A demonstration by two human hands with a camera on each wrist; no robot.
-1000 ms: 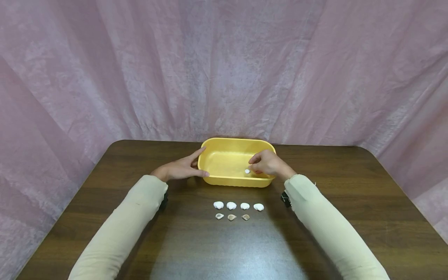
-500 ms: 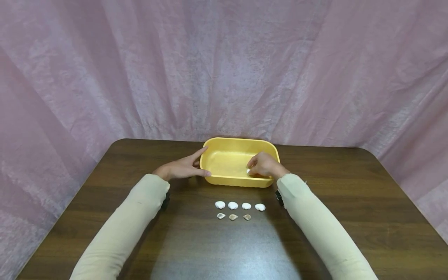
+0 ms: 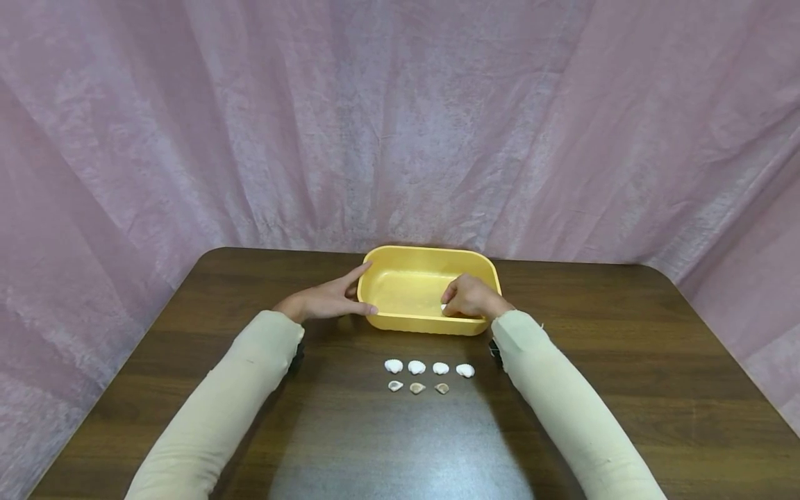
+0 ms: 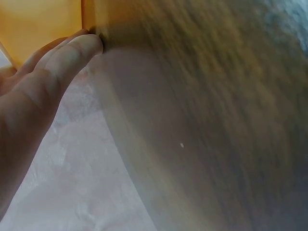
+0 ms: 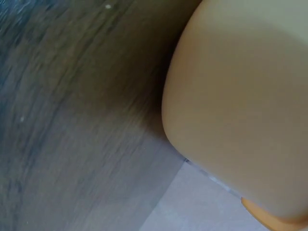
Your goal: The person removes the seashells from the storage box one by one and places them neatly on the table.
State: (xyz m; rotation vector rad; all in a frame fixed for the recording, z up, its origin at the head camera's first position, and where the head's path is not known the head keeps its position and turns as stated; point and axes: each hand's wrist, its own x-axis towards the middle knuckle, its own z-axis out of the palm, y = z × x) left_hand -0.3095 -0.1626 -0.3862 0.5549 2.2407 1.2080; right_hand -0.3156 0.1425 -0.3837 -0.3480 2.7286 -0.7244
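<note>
My left hand [image 3: 328, 301] is spread against the left end of a yellow plastic basin [image 3: 425, 323], its thumb over the near rim and index finger at the rim farther back. The left wrist view shows its fingers [image 4: 67, 60] lying straight along the basin. My right hand [image 3: 475, 297] reaches inside the basin's near right part and pinches a small white seashell [image 3: 443, 306], mostly hidden by the fingers. The right wrist view shows only the basin's outer wall [image 5: 236, 110], without the hand.
On the brown wooden table [image 3: 562, 347], before the basin, lie a row of several white seashells [image 3: 417, 367] and a nearer row of three smaller brownish-grey shells [image 3: 417, 388]. A pink curtain [image 3: 400, 125] hangs behind the table's back edge.
My right hand has lowered slightly into the basin with the seashell, its forearm shifting left. The left hand keeps its place on the basin, and the view has turned slightly.
</note>
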